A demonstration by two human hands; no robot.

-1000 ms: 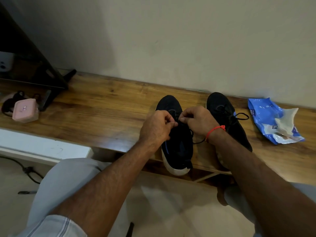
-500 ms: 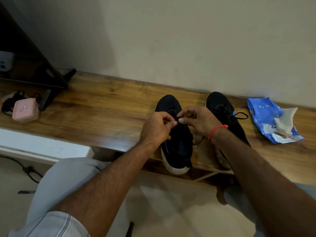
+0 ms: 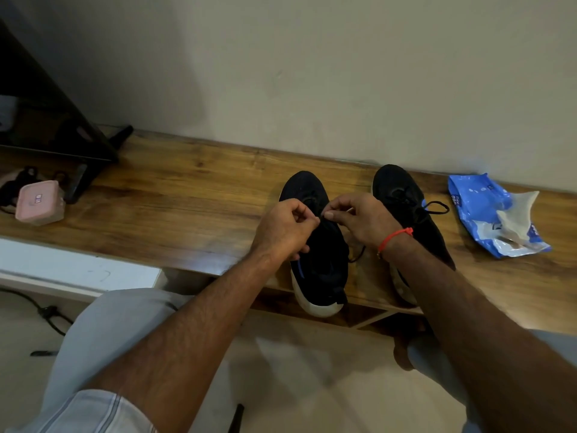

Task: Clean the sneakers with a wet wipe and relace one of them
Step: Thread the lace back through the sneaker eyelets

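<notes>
Left hand, right hand — both pinching lace over left sneaker.

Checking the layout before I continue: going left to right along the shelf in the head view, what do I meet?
pink case → left hand → sneaker being laced → right hand → second sneaker → blue wipes pack

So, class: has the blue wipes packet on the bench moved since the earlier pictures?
No. The wipes packet lies in the same spot against the bench's back edge, right of the right sneaker; only the view shifted slightly.
</notes>
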